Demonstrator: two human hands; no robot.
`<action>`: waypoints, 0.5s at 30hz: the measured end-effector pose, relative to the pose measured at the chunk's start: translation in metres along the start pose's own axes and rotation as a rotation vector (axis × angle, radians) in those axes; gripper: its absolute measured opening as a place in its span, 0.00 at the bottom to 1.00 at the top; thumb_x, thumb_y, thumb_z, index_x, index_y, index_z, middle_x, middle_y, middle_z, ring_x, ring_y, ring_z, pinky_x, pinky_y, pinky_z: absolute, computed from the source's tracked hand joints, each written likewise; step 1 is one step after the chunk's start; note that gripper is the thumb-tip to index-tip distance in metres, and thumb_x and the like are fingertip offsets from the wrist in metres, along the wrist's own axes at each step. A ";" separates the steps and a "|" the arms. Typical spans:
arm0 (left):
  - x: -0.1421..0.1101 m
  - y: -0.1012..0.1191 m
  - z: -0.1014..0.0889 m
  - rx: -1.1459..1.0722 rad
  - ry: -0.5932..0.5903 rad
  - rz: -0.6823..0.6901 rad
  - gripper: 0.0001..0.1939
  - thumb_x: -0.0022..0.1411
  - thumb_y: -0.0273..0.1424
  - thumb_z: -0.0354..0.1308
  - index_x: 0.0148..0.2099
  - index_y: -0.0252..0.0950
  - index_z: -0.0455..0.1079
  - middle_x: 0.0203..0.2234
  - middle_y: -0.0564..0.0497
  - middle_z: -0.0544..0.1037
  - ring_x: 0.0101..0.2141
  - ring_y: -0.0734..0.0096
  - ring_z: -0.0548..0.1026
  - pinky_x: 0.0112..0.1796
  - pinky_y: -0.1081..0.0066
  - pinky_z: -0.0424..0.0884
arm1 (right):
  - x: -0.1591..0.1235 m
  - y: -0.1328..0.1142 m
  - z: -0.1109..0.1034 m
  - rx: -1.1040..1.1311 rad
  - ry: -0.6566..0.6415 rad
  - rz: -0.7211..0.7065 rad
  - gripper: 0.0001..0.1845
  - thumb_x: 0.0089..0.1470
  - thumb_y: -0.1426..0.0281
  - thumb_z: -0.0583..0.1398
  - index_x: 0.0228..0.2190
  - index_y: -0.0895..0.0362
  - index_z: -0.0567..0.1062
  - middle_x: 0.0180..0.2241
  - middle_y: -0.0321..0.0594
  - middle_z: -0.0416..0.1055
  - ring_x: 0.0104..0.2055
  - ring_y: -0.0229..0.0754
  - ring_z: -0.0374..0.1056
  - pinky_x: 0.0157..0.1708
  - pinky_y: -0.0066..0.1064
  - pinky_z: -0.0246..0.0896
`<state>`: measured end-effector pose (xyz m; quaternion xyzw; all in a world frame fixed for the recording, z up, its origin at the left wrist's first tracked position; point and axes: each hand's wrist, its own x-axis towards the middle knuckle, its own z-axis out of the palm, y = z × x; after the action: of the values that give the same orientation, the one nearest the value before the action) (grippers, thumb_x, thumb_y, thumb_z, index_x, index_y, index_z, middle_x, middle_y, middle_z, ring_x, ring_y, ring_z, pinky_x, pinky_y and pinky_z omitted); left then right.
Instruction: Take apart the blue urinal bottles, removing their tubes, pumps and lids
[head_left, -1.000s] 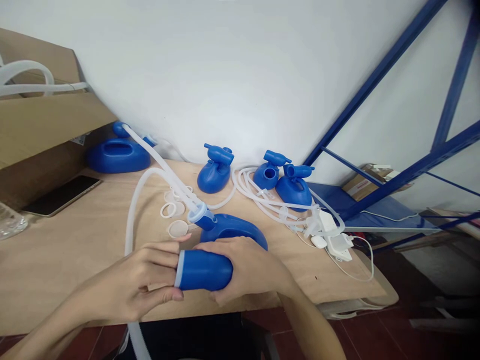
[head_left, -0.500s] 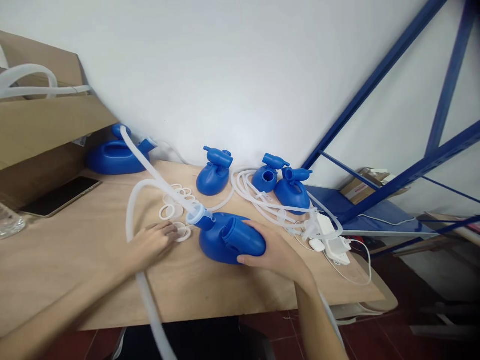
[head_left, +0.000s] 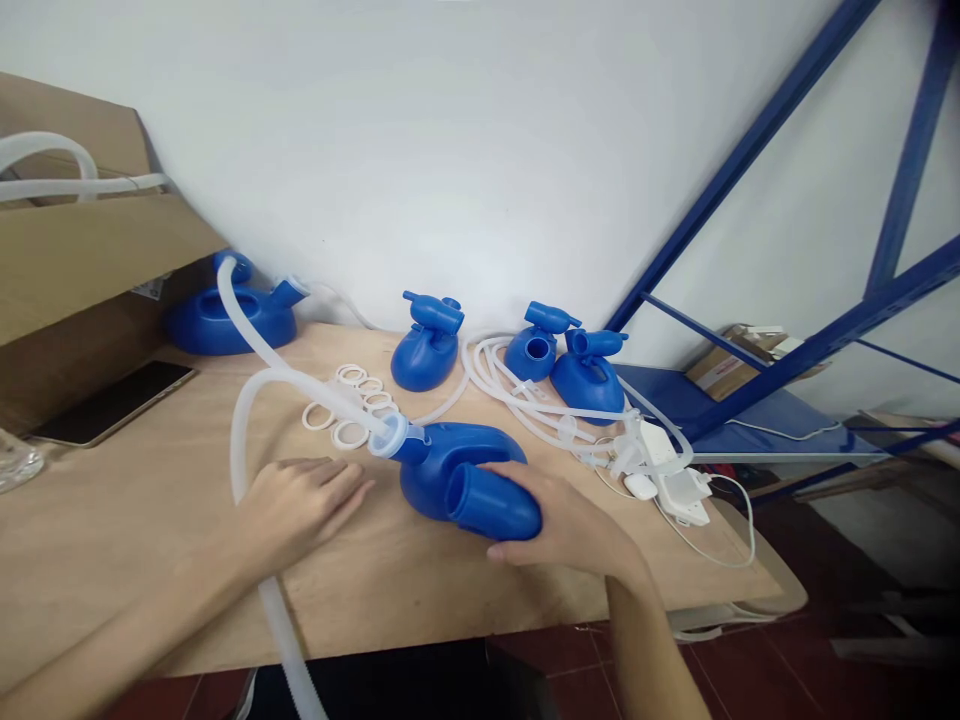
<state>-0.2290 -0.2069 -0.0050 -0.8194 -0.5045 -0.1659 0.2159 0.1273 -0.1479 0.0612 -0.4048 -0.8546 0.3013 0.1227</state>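
Observation:
In the middle of the table, a blue plastic urinal bottle (head_left: 469, 438) carries a clear cap (head_left: 390, 436) on its neck, with a white corrugated tube (head_left: 319, 385) running out of it. My right hand (head_left: 570, 515) is closed round a blue funnel (head_left: 495, 502), its wide mouth facing left, in front of the bottle. I cannot tell whether funnel and bottle touch. Left of the bottle, my left hand (head_left: 304, 500) lies low over the table with fingers stretched, nothing visible in it. Several white rings (head_left: 350, 434) lie just beyond its fingers.
More blue bottles with funnels on top (head_left: 424, 355) stand along the wall, beside coiled clear tubing (head_left: 491, 370). A power strip (head_left: 675, 470) lies at the right. Further left are a phone (head_left: 116, 403), a cardboard box (head_left: 112, 250) and another tubed bottle (head_left: 225, 322). A blue shelf (head_left: 750, 440) stands right.
My left hand has drawn back from the rings toward me, and the rings sit spread differently. My right hand has shifted the blue funnel slightly right and nearer.

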 end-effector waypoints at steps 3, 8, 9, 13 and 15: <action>0.025 0.025 -0.033 0.131 0.323 0.152 0.09 0.73 0.26 0.58 0.50 0.35 0.78 0.36 0.47 0.84 0.37 0.60 0.81 0.37 0.64 0.73 | 0.000 0.019 -0.023 0.030 0.248 0.013 0.46 0.49 0.50 0.75 0.65 0.47 0.72 0.64 0.46 0.74 0.65 0.63 0.71 0.65 0.57 0.66; 0.079 0.033 -0.026 0.099 -0.040 0.180 0.18 0.71 0.20 0.55 0.59 0.33 0.75 0.54 0.35 0.80 0.53 0.44 0.79 0.54 0.47 0.72 | 0.043 0.054 -0.028 -0.157 0.643 0.232 0.45 0.55 0.49 0.70 0.68 0.53 0.68 0.62 0.53 0.74 0.63 0.68 0.71 0.61 0.60 0.67; 0.088 0.030 -0.019 0.031 -0.134 0.180 0.13 0.71 0.24 0.57 0.55 0.32 0.76 0.49 0.36 0.82 0.49 0.45 0.80 0.50 0.49 0.75 | 0.054 0.061 -0.023 -0.215 0.647 0.252 0.46 0.57 0.50 0.69 0.70 0.53 0.65 0.64 0.55 0.72 0.65 0.69 0.69 0.61 0.61 0.67; 0.109 0.018 0.005 -0.134 -0.246 0.197 0.09 0.72 0.30 0.57 0.42 0.32 0.78 0.35 0.41 0.81 0.35 0.52 0.81 0.46 0.53 0.77 | 0.090 0.094 0.003 -0.152 0.436 0.183 0.42 0.61 0.51 0.66 0.71 0.51 0.64 0.67 0.54 0.68 0.69 0.65 0.65 0.67 0.58 0.61; 0.112 0.016 0.011 -0.150 -0.213 0.211 0.10 0.72 0.25 0.54 0.40 0.32 0.77 0.33 0.42 0.81 0.34 0.54 0.82 0.53 0.49 0.75 | 0.100 0.107 0.011 -0.058 0.354 0.186 0.41 0.63 0.49 0.64 0.69 0.53 0.65 0.68 0.55 0.67 0.71 0.63 0.63 0.70 0.57 0.56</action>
<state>-0.1650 -0.1232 0.0380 -0.8946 -0.4218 -0.0916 0.1159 0.1242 -0.0235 -0.0162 -0.5320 -0.7868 0.2108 0.2312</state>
